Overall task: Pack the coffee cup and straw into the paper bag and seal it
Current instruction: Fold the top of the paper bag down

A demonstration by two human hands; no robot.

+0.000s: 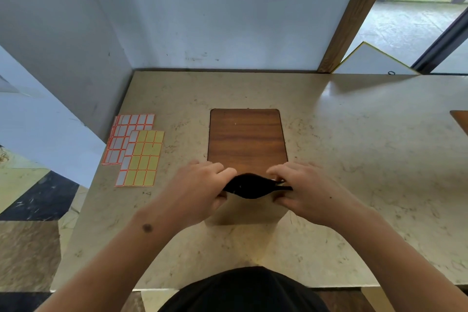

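A wooden board (247, 139) lies flat mid-surface (354, 159); two overlapping label sheets (134, 149) lie well to its left, near the wall.

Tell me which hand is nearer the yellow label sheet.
Left. The left hand grips the paper bag mouth on the side facing the yellow label sheet; the right hand grips the far side.

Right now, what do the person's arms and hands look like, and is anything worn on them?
Both forearms are bare: no sleeves, no gloves, no watch and no rings that can be seen. The left hand and the right hand are uncovered. The left forearm has one small dark round mark near the wrist. A black garment covers the torso below.
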